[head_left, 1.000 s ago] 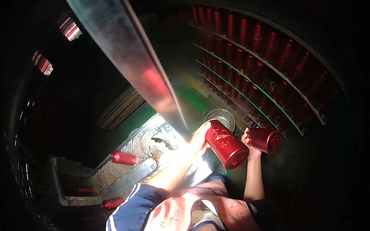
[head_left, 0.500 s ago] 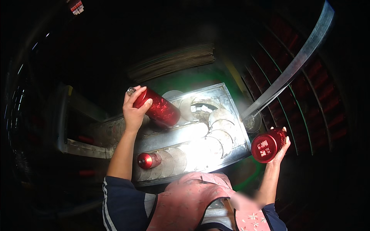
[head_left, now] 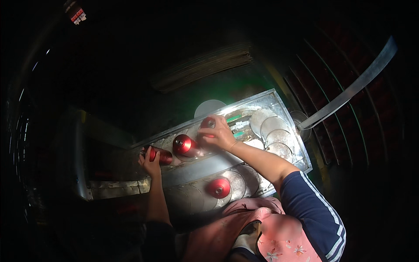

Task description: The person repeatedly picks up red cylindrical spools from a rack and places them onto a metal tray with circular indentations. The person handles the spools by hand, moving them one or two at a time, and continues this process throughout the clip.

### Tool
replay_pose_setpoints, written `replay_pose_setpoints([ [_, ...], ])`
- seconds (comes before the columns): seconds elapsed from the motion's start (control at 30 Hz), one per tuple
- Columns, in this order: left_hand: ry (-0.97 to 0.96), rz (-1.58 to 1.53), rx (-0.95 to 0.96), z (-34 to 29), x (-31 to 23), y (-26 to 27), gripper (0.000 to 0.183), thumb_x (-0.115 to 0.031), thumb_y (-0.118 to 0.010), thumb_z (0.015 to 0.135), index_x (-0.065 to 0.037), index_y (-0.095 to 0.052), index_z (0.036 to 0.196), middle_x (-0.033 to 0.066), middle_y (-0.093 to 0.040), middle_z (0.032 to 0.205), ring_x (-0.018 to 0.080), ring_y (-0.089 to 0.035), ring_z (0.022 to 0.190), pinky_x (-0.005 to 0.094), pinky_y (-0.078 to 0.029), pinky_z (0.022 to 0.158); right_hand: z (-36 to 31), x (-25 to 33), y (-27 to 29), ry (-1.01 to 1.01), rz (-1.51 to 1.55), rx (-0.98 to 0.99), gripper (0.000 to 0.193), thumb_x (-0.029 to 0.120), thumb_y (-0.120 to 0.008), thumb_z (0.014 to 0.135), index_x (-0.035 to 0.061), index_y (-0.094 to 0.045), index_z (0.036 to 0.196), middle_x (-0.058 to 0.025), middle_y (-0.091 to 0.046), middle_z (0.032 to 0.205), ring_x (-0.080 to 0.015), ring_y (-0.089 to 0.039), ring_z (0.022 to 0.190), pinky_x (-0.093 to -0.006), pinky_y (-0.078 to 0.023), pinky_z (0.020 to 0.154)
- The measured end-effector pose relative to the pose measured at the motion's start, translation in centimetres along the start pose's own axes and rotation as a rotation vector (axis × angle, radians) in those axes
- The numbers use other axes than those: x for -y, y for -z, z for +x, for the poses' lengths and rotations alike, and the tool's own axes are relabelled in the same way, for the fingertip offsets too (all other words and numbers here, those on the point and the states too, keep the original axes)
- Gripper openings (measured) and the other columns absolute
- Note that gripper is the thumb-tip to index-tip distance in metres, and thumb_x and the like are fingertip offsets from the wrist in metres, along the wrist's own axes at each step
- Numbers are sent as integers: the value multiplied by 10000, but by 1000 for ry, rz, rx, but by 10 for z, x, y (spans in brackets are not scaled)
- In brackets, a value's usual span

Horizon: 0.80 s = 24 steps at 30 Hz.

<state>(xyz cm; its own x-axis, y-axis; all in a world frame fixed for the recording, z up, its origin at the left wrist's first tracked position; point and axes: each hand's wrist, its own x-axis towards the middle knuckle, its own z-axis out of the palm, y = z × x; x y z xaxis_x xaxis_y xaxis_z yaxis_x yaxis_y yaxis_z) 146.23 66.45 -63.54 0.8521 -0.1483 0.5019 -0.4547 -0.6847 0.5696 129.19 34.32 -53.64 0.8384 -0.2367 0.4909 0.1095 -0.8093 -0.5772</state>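
My left hand [head_left: 150,163] is wrapped round a tilted red metal bottle [head_left: 165,156] over the dim left part of the conveyor's far lane. My right hand [head_left: 221,134] grips the upper part of another red bottle [head_left: 205,132], which is at the far lane near the conveyor's middle. Between the two hands stands a third shiny red bottle [head_left: 187,146] with a narrow neck, touched by neither. On the near lane, close to my apron, one more red bottle [head_left: 219,187] stands with its top toward me. The bases of the held bottles are hard to make out.
Overlapping round plates [head_left: 274,126] form the conveyor, which curves at its right end inside a metal frame [head_left: 293,122]. A flat metal divider [head_left: 198,167] separates the lanes. A metal strip [head_left: 349,89] slants up at right beside dark racks. Stacked sheets [head_left: 205,67] lie behind.
My right hand has swung left from beyond the conveyor's right side to the far lane with its bottle. My left hand is lower now. The near-lane bottle appears farther right; the view has shifted too.
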Motion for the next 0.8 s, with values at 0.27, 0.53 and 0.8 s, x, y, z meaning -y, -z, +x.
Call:
replay_pose_setpoints([
  [0.27, 30, -330, -74, -4, -145, 76, 217, -20, -600, 951, -17, -715, 1135, 165, -523, 1432, 308, -493, 1295, 411, -440, 1063, -17, 4, 15, -44, 134, 109, 388, 212, -781, 773, 239, -752, 1160, -174, -489, 1447, -395, -431, 1301, -444, -412, 1098],
  [0.53, -179, -1267, 1120, -184, -436, -17, 120, 67, -612, 934, 10, -700, 991, 52, -595, 952, 104, -570, 763, 232, -514, 618, -329, 74, 273, -789, -91, -689, 109, 89, -718, 867, 81, -746, 973, -63, -655, 901, -196, -632, 846, -312, -511, 770],
  [0.8, -981, -1504, 2000, -461, -599, 79, 155, 90, -606, 925, 7, -717, 995, 59, -578, 958, 109, -553, 746, 220, -461, 607, -674, 464, 301, -1187, -1149, -1746, 172, 115, -666, 940, 87, -692, 1108, -44, -633, 1064, -191, -615, 988, -327, -509, 847],
])
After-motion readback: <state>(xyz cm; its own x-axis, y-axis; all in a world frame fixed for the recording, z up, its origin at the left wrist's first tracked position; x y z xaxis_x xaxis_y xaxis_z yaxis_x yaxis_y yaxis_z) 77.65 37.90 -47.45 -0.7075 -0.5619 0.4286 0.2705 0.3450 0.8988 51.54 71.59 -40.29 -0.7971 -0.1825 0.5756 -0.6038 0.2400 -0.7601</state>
